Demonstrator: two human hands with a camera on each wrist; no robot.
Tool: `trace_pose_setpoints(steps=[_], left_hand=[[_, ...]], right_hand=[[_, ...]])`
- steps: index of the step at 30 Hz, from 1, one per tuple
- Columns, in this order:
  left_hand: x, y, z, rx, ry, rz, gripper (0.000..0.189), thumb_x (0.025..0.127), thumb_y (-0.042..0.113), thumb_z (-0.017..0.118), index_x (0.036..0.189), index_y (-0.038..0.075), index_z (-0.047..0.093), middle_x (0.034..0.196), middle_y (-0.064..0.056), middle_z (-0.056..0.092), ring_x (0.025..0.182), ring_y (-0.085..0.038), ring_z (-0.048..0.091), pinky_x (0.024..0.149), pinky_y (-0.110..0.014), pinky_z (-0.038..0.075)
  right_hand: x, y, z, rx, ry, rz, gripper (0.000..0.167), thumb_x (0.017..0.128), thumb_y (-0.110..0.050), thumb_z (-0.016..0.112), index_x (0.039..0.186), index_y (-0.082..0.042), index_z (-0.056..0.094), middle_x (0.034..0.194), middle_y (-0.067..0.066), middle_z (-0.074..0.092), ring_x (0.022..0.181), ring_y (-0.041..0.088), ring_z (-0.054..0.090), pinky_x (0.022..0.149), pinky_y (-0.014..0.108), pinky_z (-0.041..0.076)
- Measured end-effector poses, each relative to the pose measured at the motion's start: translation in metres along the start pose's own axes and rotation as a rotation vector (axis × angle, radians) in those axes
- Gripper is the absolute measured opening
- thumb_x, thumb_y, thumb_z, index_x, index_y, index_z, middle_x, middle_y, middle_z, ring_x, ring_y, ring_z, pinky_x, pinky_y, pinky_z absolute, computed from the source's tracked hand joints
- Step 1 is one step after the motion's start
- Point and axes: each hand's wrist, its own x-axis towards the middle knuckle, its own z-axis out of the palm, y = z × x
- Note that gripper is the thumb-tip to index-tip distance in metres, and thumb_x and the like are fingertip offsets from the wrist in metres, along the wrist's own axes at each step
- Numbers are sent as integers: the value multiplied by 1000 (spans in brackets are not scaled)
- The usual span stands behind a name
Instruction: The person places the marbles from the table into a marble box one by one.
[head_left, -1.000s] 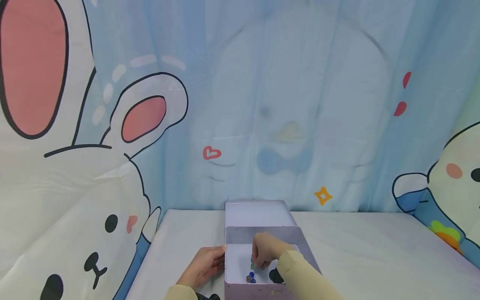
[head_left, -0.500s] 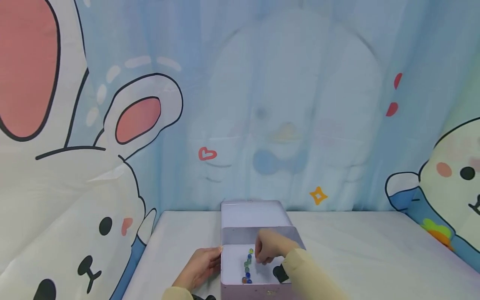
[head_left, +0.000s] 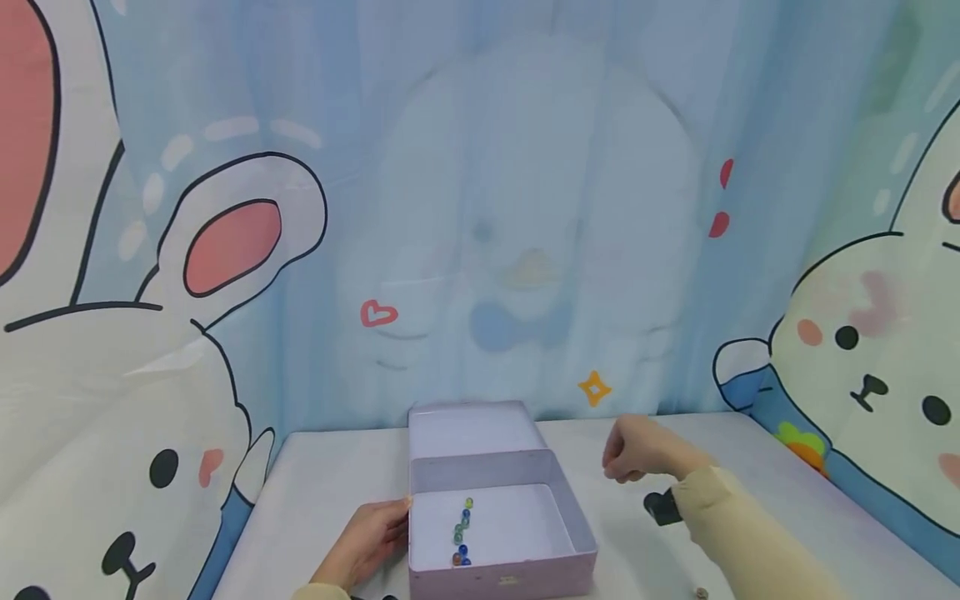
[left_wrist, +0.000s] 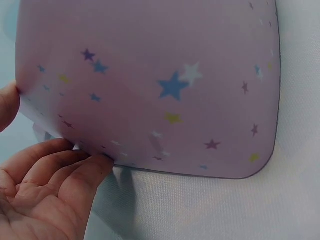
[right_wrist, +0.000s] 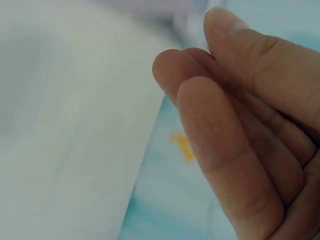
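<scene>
A shallow lilac box stands on the table with its lid folded back. Inside, toward its left side, several glass marbles in yellow, blue, green and brown lie in an uneven line. My left hand holds the box's left side; in the left wrist view, its thumb and fingertips touch the edges of the star-printed wall. Off to the right of the box, my right hand is raised above the table. Its fingers are loosely bent, and I see nothing between them and the thumb.
A small brownish round thing lies on the white tabletop near the front, by the right sleeve. Black wrist gear hangs under the right wrist. Behind the table hangs a blue curtain with printed rabbits.
My right hand has left the inside of the box and moved right, over the table. My left hand stays at the box's side. The head view has turned right; the marbles look unmoved.
</scene>
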Motion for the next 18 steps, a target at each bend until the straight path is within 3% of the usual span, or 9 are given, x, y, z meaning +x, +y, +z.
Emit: trace_pose_setpoints(steps=[4,8,14,18], left_hand=[[-1,0,0,-8,11,-17,61,106,22,56,141,-24,38,145,-37,50,140,-48,47,116,-55,45],[-2,-4,-1,-4,8,-20,62,106,23,56,140,-25,38,145,-37,50,140,-49,47,116,-55,44],[-3,-3,0,5,17,-27,63,106,25,56,141,-25,38,148,-37,46,142,-50,43,117,-56,42],[-2,1,1,9,20,-32,62,106,24,55,141,-24,38,150,-36,45,143,-50,42,117,-56,41]], right_hand=[[-15,28,-21,-10,12,58,5,85,-4,79,88,-3,74,77,5,71,70,17,66,70,34,64],[-25,43,-23,-28,9,94,9,85,-7,80,89,-5,73,79,4,70,72,16,65,71,34,64],[-40,61,-2,-20,-30,178,12,85,-9,81,89,-6,70,79,3,69,72,16,63,70,33,62],[-51,88,21,13,-68,231,12,84,-6,81,87,-6,69,77,3,68,70,16,61,67,31,60]])
